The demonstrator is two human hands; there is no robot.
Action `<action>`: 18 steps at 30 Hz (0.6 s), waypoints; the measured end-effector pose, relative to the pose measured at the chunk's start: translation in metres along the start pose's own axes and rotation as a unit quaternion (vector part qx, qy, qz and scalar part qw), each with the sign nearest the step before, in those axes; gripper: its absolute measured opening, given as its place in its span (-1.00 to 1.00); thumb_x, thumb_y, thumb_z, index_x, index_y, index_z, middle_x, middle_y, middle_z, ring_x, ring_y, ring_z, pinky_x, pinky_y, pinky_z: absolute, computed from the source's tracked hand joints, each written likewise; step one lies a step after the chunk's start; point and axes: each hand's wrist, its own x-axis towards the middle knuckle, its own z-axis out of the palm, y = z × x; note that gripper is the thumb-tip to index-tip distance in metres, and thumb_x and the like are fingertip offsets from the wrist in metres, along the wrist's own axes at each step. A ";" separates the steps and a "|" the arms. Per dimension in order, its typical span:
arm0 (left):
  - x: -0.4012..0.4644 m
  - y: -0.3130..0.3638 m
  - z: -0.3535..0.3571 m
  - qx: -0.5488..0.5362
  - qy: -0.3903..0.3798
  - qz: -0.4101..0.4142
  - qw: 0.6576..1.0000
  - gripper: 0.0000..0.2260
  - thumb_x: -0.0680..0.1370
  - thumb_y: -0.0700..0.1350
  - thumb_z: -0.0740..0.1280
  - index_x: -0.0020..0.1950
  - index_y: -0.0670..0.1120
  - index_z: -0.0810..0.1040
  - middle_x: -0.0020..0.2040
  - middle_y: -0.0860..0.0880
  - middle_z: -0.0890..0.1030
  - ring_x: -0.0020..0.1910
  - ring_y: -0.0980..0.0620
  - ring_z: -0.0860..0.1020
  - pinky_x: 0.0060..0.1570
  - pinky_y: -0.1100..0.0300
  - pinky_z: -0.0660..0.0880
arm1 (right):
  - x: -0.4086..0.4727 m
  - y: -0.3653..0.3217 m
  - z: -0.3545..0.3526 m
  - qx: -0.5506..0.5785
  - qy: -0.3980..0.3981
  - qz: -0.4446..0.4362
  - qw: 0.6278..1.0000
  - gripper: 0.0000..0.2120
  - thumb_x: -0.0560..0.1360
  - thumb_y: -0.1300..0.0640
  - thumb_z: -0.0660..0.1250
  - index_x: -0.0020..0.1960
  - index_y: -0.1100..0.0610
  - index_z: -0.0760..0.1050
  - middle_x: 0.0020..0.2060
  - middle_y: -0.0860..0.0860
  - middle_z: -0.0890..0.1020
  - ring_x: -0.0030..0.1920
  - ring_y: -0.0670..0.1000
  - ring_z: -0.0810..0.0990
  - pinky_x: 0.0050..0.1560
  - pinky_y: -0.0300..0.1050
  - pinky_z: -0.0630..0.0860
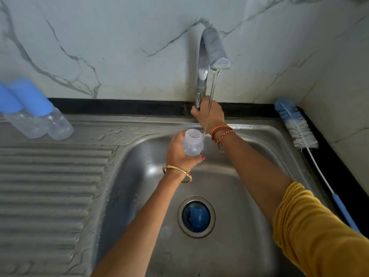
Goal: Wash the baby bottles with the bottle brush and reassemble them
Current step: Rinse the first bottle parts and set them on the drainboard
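Observation:
My left hand [178, 151] grips an open, capless clear baby bottle [193, 143] over the sink basin, its mouth tilted up beside a thin stream of water [210, 100] running from the tap [209, 56]. My right hand [209, 113] is curled round the tap lever at the spout's base. Two capped bottles with blue lids [38, 110] lie on the drainboard at the far left. The blue and white bottle brush [297, 126] lies along the sink's right rim. A blue piece [196, 216] sits in the drain.
The steel sink [249, 206] has a ribbed drainboard [50, 186] on its left. A marble wall stands behind, and a black counter strip [339, 166] runs along the right side under the brush handle.

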 end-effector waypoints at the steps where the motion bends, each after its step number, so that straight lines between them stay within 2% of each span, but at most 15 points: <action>1: 0.001 -0.002 0.000 -0.001 -0.005 -0.002 1.000 -0.39 0.20 -0.26 0.58 0.20 -0.16 0.45 0.14 -0.11 0.52 0.10 -0.05 0.50 -0.05 0.27 0.40 | 0.000 0.000 -0.001 0.001 -0.007 0.002 1.000 -0.62 0.56 0.03 0.22 0.24 0.29 0.33 0.04 0.17 0.55 -0.02 0.10 0.54 -0.14 -0.16 0.40; 4: 0.000 -0.001 0.001 -0.008 -0.015 0.004 1.000 -0.39 0.18 -0.27 0.58 0.18 -0.16 0.46 0.12 -0.12 0.54 0.09 -0.06 0.51 -0.03 0.22 0.45 | -0.003 0.003 -0.006 0.038 -0.050 0.012 0.998 -0.36 0.50 -0.06 0.29 0.39 0.31 0.18 0.19 0.23 0.47 0.17 0.19 0.49 0.12 -0.02 0.47; 6: -0.001 0.001 0.000 -0.024 -0.018 0.005 1.000 -0.42 0.17 -0.29 0.58 0.13 -0.16 0.48 0.05 -0.06 0.56 0.02 -0.02 0.53 -0.04 0.26 0.47 | -0.017 0.009 -0.008 0.120 -0.052 0.035 0.991 -0.22 0.45 -0.11 0.34 0.46 0.27 0.08 0.34 0.22 0.30 0.30 0.19 0.36 0.28 0.01 0.38; 7: -0.004 0.003 -0.001 -0.031 -0.017 0.008 0.999 -0.47 0.17 -0.32 0.58 0.08 -0.15 0.49 -0.03 0.01 0.54 -0.05 0.06 0.53 -0.09 0.37 0.45 | -0.028 0.013 -0.009 0.165 -0.029 0.040 0.985 -0.26 0.46 -0.10 0.34 0.44 0.25 0.11 0.34 0.19 0.28 0.30 0.15 0.35 0.28 -0.02 0.37; 9: -0.009 0.004 0.000 -0.047 -0.016 0.011 0.999 -0.48 0.16 -0.35 0.57 0.03 -0.12 0.46 -0.10 0.06 0.49 -0.12 0.15 0.50 -0.18 0.50 0.39 | -0.056 0.022 -0.012 0.270 0.006 0.044 0.962 -0.48 0.50 -0.05 0.31 0.34 0.17 0.29 0.20 0.09 0.41 0.17 0.03 0.45 0.15 -0.09 0.44; 11: -0.016 -0.002 0.004 -0.090 -0.030 -0.018 0.995 -0.36 0.16 -0.35 0.57 0.15 -0.13 0.40 0.02 -0.01 0.49 -0.02 0.04 0.51 -0.12 0.41 0.43 | -0.085 0.030 -0.013 0.362 -0.055 0.022 0.930 -0.79 0.53 0.01 0.28 0.10 0.10 0.46 -0.06 -0.03 0.52 -0.07 -0.11 0.51 -0.04 -0.20 0.45; 12: -0.020 -0.003 0.006 -0.104 -0.039 -0.040 0.993 -0.32 0.17 -0.34 0.57 0.20 -0.14 0.35 0.05 -0.02 0.47 0.00 0.03 0.48 -0.12 0.38 0.43 | -0.097 0.034 -0.014 0.384 -0.106 0.012 0.917 -0.86 0.53 0.04 0.27 0.03 0.08 0.48 -0.12 -0.06 0.54 -0.12 -0.14 0.51 -0.07 -0.24 0.46; 13: -0.024 -0.005 0.008 -0.111 -0.049 -0.061 0.991 -0.32 0.19 -0.34 0.56 0.21 -0.14 0.33 0.05 -0.02 0.45 0.00 0.05 0.47 -0.13 0.38 0.43 | -0.106 0.037 -0.013 0.393 -0.149 0.002 0.907 -0.86 0.53 0.06 0.28 0.04 0.09 0.49 -0.11 -0.06 0.56 -0.09 -0.13 0.53 -0.05 -0.27 0.48; 15: -0.028 -0.007 0.009 -0.144 -0.069 -0.089 0.983 -0.39 0.19 -0.36 0.55 0.13 -0.12 0.35 0.01 -0.03 0.48 -0.02 0.04 0.49 -0.16 0.35 0.45 | -0.115 0.042 -0.011 0.385 -0.180 -0.027 0.905 -0.77 0.50 0.10 0.32 0.14 0.11 0.47 -0.02 0.01 0.56 0.03 -0.02 0.56 0.06 -0.16 0.51; 16: -0.029 -0.007 0.008 -0.179 -0.077 -0.096 0.976 -0.42 0.20 -0.38 0.54 0.10 -0.12 0.39 -0.01 -0.04 0.51 -0.02 0.03 0.51 -0.16 0.34 0.47 | -0.116 0.043 -0.011 0.394 -0.167 -0.039 0.903 -0.78 0.50 0.11 0.33 0.12 0.12 0.47 -0.02 0.03 0.56 0.03 0.03 0.56 0.05 -0.11 0.51; 18: -0.032 -0.006 0.006 -0.279 -0.079 -0.098 0.952 -0.51 0.24 -0.42 0.50 0.08 -0.12 0.47 -0.01 -0.06 0.56 -0.01 0.01 0.54 -0.14 0.33 0.53 | -0.116 0.041 -0.015 0.448 -0.127 -0.020 0.885 -0.80 0.51 0.16 0.30 0.10 0.23 0.49 -0.08 0.07 0.57 -0.04 0.02 0.56 -0.01 -0.16 0.52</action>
